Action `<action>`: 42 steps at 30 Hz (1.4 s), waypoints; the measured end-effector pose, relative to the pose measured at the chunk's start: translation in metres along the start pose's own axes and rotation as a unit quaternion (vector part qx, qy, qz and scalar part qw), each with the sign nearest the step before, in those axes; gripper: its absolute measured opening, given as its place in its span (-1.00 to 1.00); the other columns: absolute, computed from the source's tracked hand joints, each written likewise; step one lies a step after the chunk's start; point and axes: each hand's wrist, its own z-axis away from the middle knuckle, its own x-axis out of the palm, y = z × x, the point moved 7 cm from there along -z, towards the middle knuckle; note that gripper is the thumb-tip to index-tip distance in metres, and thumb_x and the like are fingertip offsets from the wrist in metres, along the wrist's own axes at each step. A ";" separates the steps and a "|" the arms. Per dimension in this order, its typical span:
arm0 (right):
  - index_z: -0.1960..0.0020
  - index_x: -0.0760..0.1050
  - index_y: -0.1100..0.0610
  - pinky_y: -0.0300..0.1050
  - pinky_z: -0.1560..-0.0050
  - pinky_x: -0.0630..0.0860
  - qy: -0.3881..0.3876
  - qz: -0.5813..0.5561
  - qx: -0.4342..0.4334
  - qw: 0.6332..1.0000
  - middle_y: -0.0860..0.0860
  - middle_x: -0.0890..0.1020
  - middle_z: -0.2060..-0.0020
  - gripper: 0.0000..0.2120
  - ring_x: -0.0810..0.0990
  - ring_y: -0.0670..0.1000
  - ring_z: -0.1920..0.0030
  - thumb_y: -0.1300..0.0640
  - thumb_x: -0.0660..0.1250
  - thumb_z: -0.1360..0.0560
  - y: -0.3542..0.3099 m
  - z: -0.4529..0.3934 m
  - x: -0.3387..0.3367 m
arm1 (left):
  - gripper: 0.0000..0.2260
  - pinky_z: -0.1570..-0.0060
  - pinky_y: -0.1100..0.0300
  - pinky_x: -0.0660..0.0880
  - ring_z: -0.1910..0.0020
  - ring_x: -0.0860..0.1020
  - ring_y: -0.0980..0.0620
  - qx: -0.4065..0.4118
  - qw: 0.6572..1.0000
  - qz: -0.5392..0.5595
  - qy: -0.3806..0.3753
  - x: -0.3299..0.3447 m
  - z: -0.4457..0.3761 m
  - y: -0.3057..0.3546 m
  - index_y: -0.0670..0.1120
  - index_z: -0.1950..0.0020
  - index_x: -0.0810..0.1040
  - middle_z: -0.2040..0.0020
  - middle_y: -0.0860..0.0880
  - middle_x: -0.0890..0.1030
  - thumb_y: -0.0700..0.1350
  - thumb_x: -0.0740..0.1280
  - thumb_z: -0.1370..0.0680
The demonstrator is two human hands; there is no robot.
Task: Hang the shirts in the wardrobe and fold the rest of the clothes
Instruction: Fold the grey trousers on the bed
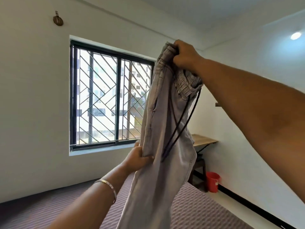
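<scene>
A: What is in view, by count?

B: One pair of pale grey trousers (158,146), two hands, one bracelet (109,185) on the left wrist, one barred window (109,95), one red bucket (212,181), one wooden table (203,140).

A: Where do the trousers sit against the fingers?

B: Held up in the air before the window. The right hand (184,54) grips the gathered waistband at the top, fingers curled tight round it. The left hand (138,158) pinches the trousers' left edge lower down, thumb across the front of the cloth, fingers behind. Two dark drawstring cords (175,134) dangle from the elastic waist, between the hands. The legs hang down out of frame.

A: And the room?

B: White walls, a ceiling light (296,35) at upper right, a small round brown fitting (58,20) high on the wall, possibly a hook. Below lies a striped purple-grey surface (49,210). The table stands by the right wall, the bucket on the floor near it.
</scene>
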 end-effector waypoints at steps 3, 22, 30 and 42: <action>-0.03 0.29 0.09 -0.25 0.15 0.20 0.023 -0.021 -0.007 0.999 0.07 0.42 0.02 -0.73 0.37 0.00 0.00 0.37 0.20 -0.43 0.007 0.003 -0.011 | -0.50 -0.02 0.10 0.57 0.04 0.61 0.12 -0.091 0.993 -0.011 -0.078 0.029 0.000 -0.029 -0.10 -0.02 0.64 0.03 -0.01 0.66 0.10 0.49 -0.15; 0.02 0.50 0.16 -0.03 -0.01 0.49 -0.076 -0.167 0.155 0.971 0.08 0.55 0.13 -0.68 0.52 0.06 0.04 0.49 0.26 -0.35 0.186 0.089 0.046 | -0.82 0.36 0.48 0.34 0.06 0.49 0.15 -0.209 0.931 -0.167 -0.249 0.106 0.053 -0.145 0.03 0.25 0.46 0.09 0.06 0.57 -0.27 0.25 -0.39; 0.08 0.54 0.20 -0.03 -0.05 0.42 -0.099 0.042 0.252 0.962 0.17 0.59 0.14 -0.80 0.49 0.09 0.00 0.22 0.24 -0.33 0.295 0.154 0.045 | -0.80 0.33 0.17 0.28 0.30 0.46 0.03 -0.298 0.941 -0.150 -0.059 0.068 0.041 -0.204 -0.27 0.16 0.68 0.35 -0.07 0.53 -0.15 0.57 -0.37; 0.22 0.51 -0.06 0.22 0.13 0.64 -0.054 -0.199 0.492 0.846 0.14 0.60 0.11 -0.70 0.63 0.16 0.11 0.36 0.33 -0.41 0.441 0.339 0.194 | -0.74 -0.24 -0.11 0.38 -0.14 0.46 -0.40 -0.261 0.903 -0.284 0.190 -0.014 -0.023 -0.175 -0.31 -0.14 0.58 -0.19 -0.43 0.45 -0.36 0.24 -0.49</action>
